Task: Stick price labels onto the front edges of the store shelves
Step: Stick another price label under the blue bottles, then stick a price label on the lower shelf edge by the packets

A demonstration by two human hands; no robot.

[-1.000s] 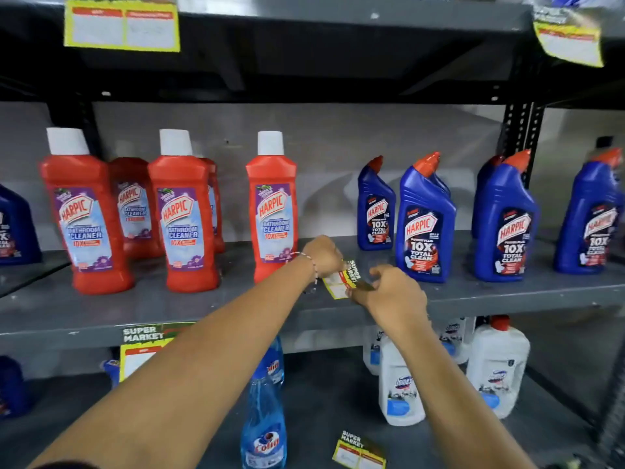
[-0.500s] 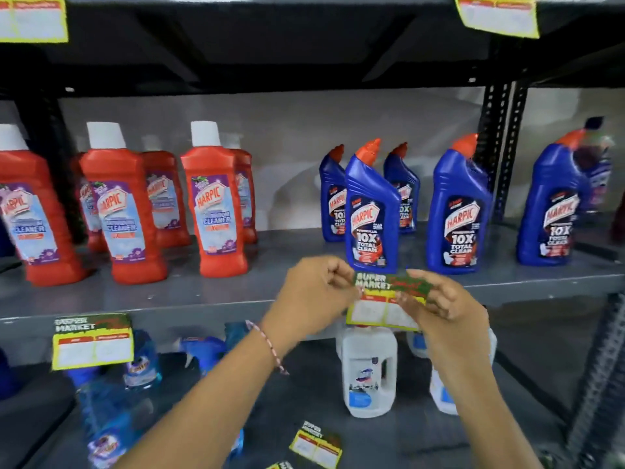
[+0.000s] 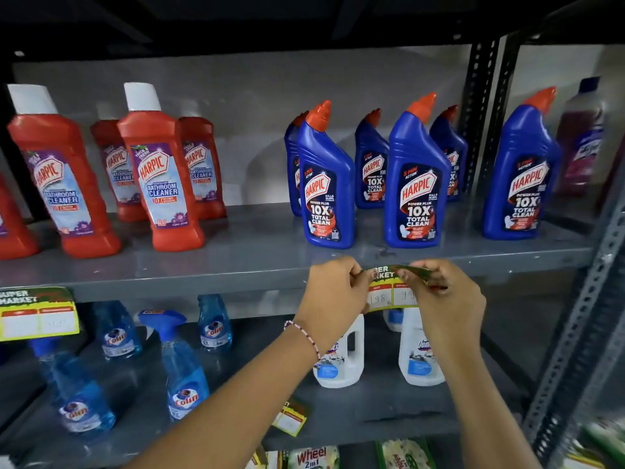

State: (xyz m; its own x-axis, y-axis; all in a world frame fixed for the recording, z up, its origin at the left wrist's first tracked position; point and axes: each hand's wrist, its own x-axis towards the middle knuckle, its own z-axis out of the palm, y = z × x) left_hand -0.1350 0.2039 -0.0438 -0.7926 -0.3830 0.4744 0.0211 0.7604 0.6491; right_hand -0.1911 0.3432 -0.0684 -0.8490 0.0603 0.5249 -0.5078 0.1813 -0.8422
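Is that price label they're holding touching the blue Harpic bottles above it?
Apart. The head view shows a bare strip of grey shelf between the price label, pinched by the left hand and right hand, and the blue Harpic bottles.

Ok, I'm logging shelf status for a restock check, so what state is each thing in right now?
price label: held at the shelf edge by both hands, top strip folded
left hand: pinching the label's left end
right hand: pinching its right end
left shelf label: already stuck, hanging
blue Harpic bottles: upright, capped
red Harpic bottles: upright, capped
Colin sprayers: upright
loose label: lying on the lower shelf
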